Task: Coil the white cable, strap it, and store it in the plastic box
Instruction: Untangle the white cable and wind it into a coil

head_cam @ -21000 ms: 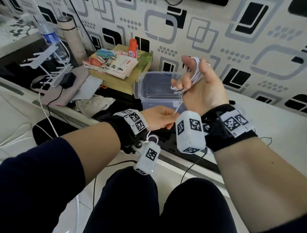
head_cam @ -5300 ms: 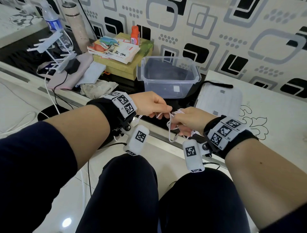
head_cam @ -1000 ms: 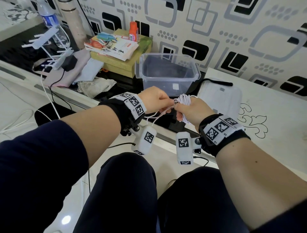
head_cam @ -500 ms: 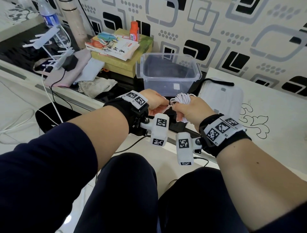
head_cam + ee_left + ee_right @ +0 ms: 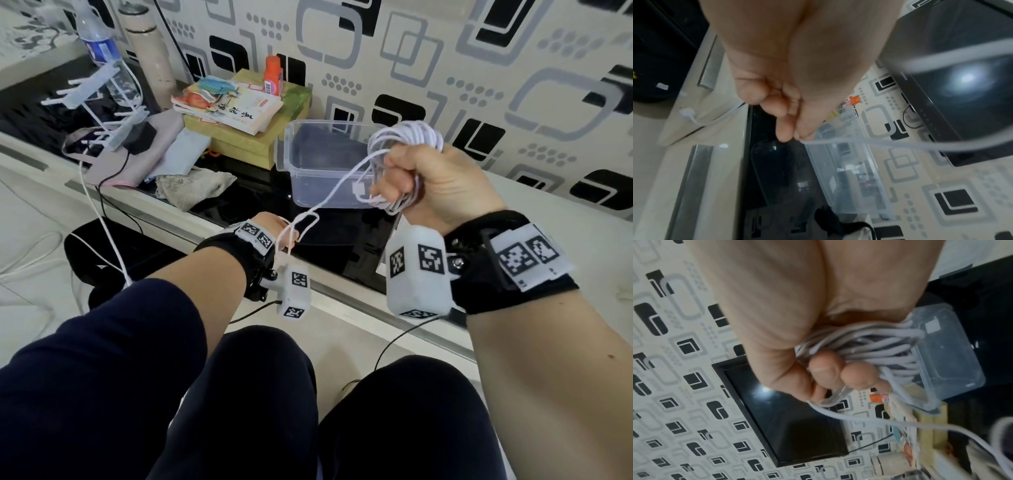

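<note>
My right hand is raised in a fist around the coiled white cable, whose loops stick out above and below the fist; the right wrist view shows the fingers curled round the bundle. A loose strand of the cable runs down and left to my left hand, which sits low by the table edge and pinches the strand between thumb and fingertips. The clear plastic box stands open on the dark table just behind both hands. No strap shows on the coil.
A yellow box with books and an orange bottle stands left of the plastic box. A rag, a white rack, a water bottle and a flask lie further left. A patterned wall rises behind.
My right hand has lifted the coil up and to the right, in front of the box. My left hand has dropped low and away from it, drawing out a loose strand.
</note>
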